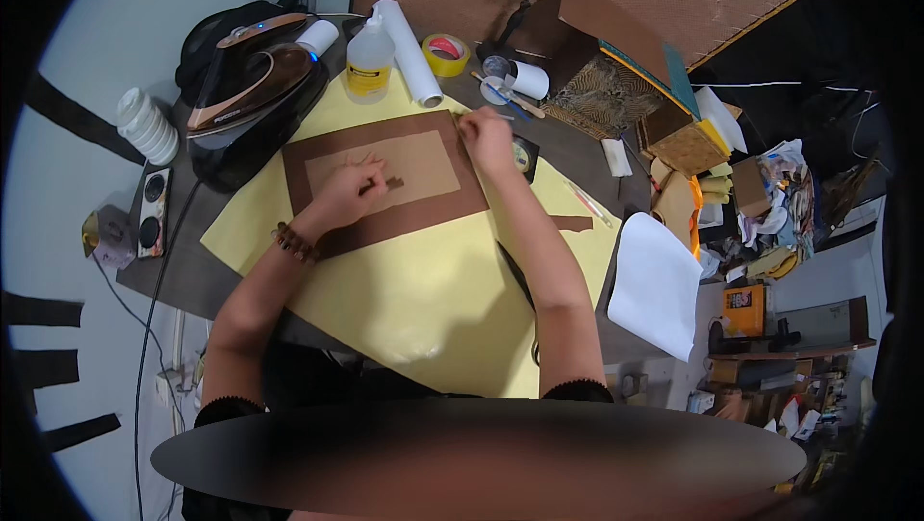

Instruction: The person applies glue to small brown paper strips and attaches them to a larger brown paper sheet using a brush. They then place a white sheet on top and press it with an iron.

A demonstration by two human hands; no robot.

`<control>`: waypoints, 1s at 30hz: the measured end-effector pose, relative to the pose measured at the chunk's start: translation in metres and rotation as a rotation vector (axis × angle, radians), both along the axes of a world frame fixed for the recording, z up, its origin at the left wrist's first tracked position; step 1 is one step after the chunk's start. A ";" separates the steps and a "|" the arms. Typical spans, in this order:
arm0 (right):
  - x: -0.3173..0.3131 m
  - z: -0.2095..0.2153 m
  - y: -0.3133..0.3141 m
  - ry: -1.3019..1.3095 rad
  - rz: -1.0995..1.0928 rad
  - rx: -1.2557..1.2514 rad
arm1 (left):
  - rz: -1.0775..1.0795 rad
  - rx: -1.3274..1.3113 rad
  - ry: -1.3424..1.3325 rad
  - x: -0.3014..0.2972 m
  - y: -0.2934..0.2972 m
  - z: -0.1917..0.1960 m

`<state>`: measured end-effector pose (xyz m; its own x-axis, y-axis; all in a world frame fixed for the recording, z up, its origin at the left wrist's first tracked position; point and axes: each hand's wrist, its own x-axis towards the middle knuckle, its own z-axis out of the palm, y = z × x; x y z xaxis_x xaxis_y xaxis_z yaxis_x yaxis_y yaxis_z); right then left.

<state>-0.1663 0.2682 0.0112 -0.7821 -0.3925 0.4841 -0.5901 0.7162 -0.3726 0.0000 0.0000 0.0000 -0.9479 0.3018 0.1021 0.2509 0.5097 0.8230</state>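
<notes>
Hands flat: left (351,189), right (486,136) on brown sheet (385,223).

Craft workshop: iron (252,78), tape roll (447,53), scraps (770,203).

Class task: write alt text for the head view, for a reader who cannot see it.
Two hands press on a brown card lying on a yellow sheet: left hand at its middle, right hand at its upper corner. An iron and a bottle stand behind.
</notes>
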 end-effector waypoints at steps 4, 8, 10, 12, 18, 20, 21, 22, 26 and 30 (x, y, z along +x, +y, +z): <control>-0.016 0.037 0.056 -0.009 -0.114 -0.066 | -0.039 0.054 0.059 0.015 0.001 0.001; -0.001 0.056 0.102 -0.459 0.056 0.028 | -0.078 0.005 0.065 0.016 -0.001 0.010; 0.015 0.047 0.113 -0.457 0.094 0.157 | -0.033 0.034 0.095 0.017 0.002 0.008; 0.018 0.040 0.125 -0.479 0.061 0.151 | 0.000 0.073 0.120 0.018 0.005 0.006; -0.003 0.052 0.185 -0.325 -0.170 0.143 | 0.114 0.360 0.080 0.017 0.004 0.005; 0.000 0.054 0.185 -0.449 -0.323 0.157 | 0.115 0.284 0.179 0.018 0.001 0.006; -0.001 0.057 0.176 -0.316 -0.270 0.168 | 0.121 0.246 0.224 0.018 -0.001 0.006; -0.004 0.062 0.159 -0.206 -0.275 0.201 | 0.114 0.280 0.221 0.018 -0.001 0.005; -0.020 0.060 0.039 -0.079 0.034 -0.202 | 0.077 0.513 -0.092 0.019 0.003 0.001; -0.038 0.030 -0.105 -0.453 0.255 -0.418 | 0.044 0.506 -0.257 0.024 -0.003 0.004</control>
<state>-0.2040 0.1634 0.0413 -0.8517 -0.4423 0.2811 -0.4415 0.3165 -0.8396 0.0239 -0.0031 0.0037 -0.9719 0.2351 -0.0119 -0.0021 0.0417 0.9991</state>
